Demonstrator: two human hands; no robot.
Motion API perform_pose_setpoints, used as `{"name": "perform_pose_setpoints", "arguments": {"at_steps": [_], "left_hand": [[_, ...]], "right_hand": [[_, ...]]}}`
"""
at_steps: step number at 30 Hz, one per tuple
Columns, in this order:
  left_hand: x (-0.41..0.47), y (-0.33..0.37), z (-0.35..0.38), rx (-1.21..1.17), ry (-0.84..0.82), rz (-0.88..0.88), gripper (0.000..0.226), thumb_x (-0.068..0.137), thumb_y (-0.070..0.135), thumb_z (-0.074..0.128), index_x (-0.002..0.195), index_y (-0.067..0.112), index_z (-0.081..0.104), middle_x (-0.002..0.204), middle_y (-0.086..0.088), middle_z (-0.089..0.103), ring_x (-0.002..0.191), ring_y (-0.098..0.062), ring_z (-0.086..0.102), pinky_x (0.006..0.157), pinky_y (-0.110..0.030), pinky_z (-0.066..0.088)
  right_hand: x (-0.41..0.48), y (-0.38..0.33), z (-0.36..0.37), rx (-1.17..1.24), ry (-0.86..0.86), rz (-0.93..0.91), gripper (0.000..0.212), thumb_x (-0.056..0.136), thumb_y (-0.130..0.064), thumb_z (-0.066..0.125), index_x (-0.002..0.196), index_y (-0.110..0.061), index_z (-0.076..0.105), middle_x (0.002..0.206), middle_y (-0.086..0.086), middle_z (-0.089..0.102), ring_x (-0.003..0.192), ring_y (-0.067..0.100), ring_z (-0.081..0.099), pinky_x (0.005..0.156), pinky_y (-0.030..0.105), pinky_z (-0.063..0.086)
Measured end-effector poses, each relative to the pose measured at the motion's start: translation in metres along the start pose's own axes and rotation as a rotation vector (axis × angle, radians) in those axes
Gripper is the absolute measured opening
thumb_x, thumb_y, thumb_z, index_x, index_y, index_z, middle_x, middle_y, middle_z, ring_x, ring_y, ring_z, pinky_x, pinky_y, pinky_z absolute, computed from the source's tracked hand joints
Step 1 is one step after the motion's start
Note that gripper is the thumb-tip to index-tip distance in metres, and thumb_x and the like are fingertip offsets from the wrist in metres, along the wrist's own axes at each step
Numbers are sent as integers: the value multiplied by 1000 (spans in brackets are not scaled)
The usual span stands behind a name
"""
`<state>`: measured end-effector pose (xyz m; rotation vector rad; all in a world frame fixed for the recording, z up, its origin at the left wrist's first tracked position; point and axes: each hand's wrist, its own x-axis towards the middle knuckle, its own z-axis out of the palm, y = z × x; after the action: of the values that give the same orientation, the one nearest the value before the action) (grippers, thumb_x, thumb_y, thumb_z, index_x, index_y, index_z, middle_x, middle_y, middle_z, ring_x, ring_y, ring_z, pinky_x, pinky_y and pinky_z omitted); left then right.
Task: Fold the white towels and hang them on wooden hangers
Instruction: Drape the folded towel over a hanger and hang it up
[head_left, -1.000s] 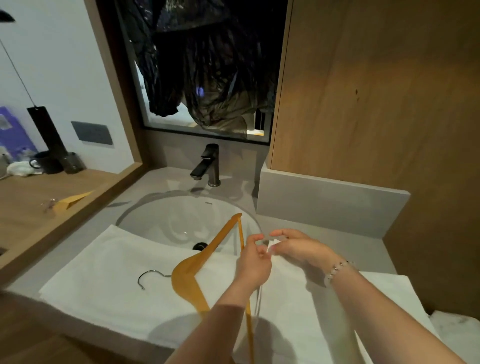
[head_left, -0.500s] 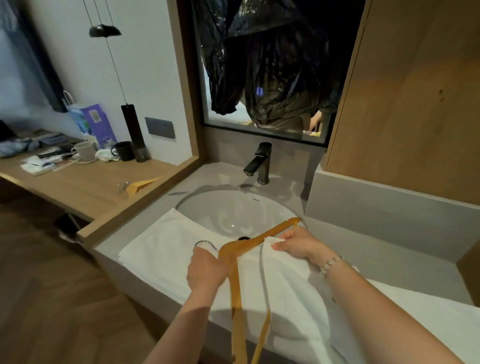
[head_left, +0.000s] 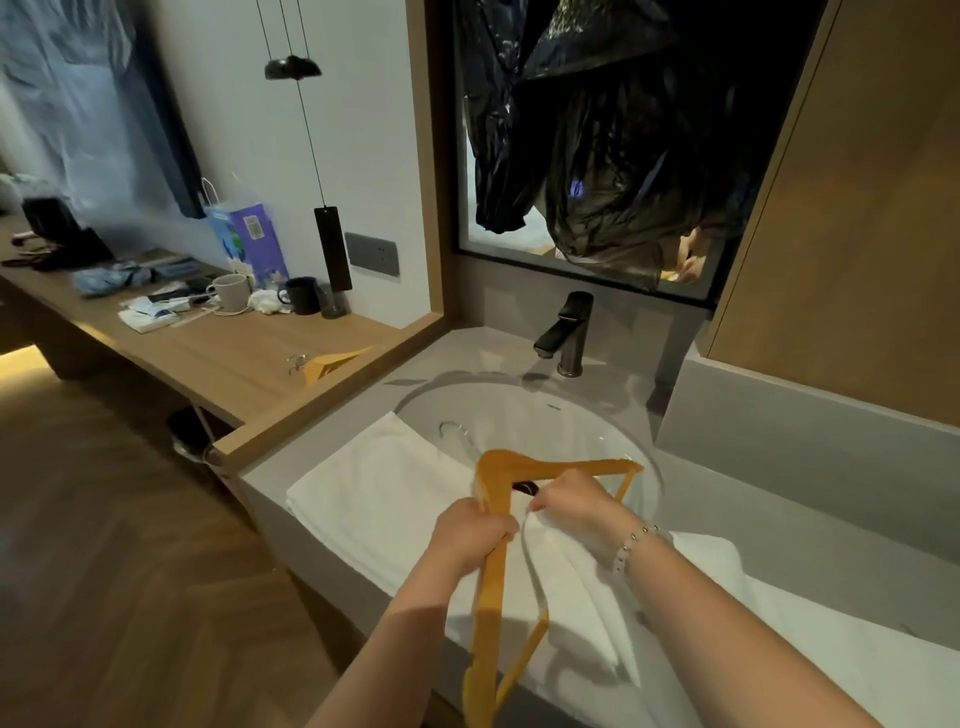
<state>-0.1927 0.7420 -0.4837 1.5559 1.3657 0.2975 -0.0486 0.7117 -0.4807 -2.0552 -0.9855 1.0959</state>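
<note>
Two mugs (desk), faucet behind hanger

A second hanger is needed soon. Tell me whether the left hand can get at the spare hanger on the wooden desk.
Probably not yet: the left hand grips the wooden hanger over the white towel. The way to the spare hanger on the wooden desk looks free once it lets go.
</note>
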Motion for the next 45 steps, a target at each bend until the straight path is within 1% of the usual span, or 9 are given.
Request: {"name": "perform_pose_setpoints", "arguments": {"at_steps": [6,8,14,18,24,28,31,35,45], "left_hand": [[-15,24,4,-348,-28,181,28,94,15,42,88,10,68,95,5,58,94,-13,51,82,-26,37],[-14,22,6,-420,-139,146,26,94,16,42,99,12,67,95,9,58,93,-9,51,83,-25,38],[-7,0,19,-568,-184,-80,49,78,22,67,121,6,49,79,-6,58,63,-14,58,48,-21,44],[-13,-2,20,-447,-279,-75,30,87,37,65,91,7,62,50,3,52,40,-6,52,44,-18,45],[-5,5,16,-351,-24,109,29,96,26,52,113,5,62,99,-5,66,87,-19,62,75,-27,49],[7,14,-3,-209,50,159,33,98,27,47,113,1,61,101,-9,62,92,-23,58,78,-25,42],[25,16,-28,39,77,154,42,97,33,47,121,0,54,118,-14,59,112,-29,55,83,-27,38],[46,4,-78,231,193,138,49,98,35,46,136,5,43,137,-13,49,125,-30,46,101,-36,35],[96,-40,-151,524,314,191,23,99,23,42,114,14,57,107,-5,62,93,-18,54,80,-31,42]], "right_hand": [[-1,-24,-2,266,-126,1,52,72,-69,61,80,-19,71,87,2,68,95,14,61,89,27,43],[0,-25,0,256,-121,10,53,72,-59,68,94,-12,72,88,4,71,90,14,65,86,27,46],[-13,-19,5,381,34,6,9,74,-17,62,69,-10,59,53,-2,51,57,15,51,57,25,43],[-26,-23,2,428,75,33,34,56,-23,60,86,-8,65,68,4,51,64,18,51,59,26,43],[-36,-9,-10,419,360,-7,9,80,-22,50,81,-13,50,71,2,50,64,19,49,59,29,37],[-42,11,-20,308,554,-17,18,96,-25,41,97,-10,51,84,6,57,81,27,57,72,33,46],[-46,19,-25,300,575,19,27,99,-29,38,79,-15,47,70,6,54,64,26,57,54,28,43],[-50,29,-25,311,620,19,32,99,-27,39,69,-17,45,66,4,49,73,29,51,67,30,37],[-59,65,-9,520,796,120,52,93,-50,46,100,-3,66,92,22,61,95,39,56,84,42,42]]}}
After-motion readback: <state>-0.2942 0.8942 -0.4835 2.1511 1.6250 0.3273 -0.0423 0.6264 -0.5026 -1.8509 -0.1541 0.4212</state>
